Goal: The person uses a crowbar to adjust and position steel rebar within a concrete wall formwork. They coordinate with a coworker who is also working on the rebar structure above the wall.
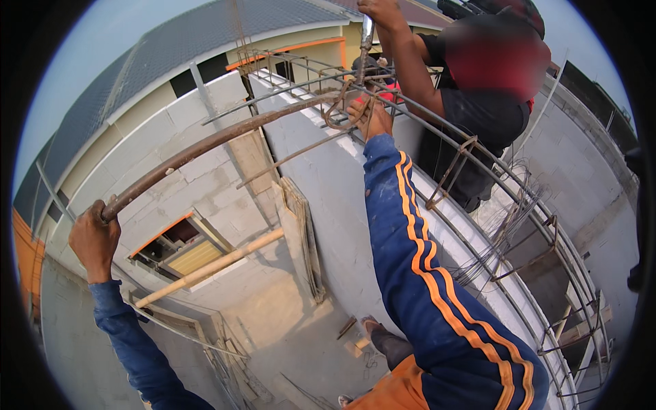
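Both hands on steel, atop a block wall.

Head view: my left hand (93, 240) is wrapped tight around the near end of a rusty steel bar (205, 145), which runs up and right to a bar cage (478, 198) lying along the wall top (328, 184). My right hand (370, 115) grips the cage where the bar meets it. A second person's hand (380, 9) holds a metal tool (366, 37) just above.

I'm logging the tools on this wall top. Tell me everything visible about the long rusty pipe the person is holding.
The long rusty brown metal pipe looks round, slim and slightly bowed by the lens. It slants up from the left hand, which grips its lower end, to the rebar cage on the grey block wall, where its far end meets a bent bar beside the right hand.
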Available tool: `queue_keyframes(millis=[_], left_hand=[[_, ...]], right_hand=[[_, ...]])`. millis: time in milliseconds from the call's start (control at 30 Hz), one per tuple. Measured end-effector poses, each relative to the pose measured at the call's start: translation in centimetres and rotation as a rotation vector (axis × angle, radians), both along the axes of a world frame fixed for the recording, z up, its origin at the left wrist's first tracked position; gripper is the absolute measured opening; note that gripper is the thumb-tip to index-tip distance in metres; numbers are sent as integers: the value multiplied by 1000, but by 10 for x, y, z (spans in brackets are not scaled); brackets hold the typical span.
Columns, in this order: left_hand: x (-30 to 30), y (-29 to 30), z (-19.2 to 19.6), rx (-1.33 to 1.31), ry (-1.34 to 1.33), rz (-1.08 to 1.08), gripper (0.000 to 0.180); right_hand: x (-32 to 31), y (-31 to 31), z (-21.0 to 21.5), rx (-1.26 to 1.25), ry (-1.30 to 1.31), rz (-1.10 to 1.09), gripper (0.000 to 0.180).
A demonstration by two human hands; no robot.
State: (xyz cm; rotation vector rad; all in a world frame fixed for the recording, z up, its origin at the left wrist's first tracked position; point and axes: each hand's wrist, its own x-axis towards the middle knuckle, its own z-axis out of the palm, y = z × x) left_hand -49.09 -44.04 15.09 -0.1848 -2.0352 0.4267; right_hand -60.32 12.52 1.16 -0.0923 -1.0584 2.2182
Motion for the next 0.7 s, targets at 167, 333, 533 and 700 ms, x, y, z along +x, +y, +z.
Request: queue_keyframes(millis=[167, 333, 533, 700], left_hand=[[-9, 1, 60, -93, 15, -31, 29], [-26, -3, 26, -12, -101, 7, 25], [-38, -16, -57, 125, -161, 12, 23], [-41, -18, -62, 87, -183, -12, 21]], right_hand=[[-15, 7, -14, 34, -34, -46, 38], [-10, 3, -13, 547, -246, -390, 36], [38, -44, 3, 596, -464, -660, 53], [86, -96, 24, 516, -428, -877, 35]])
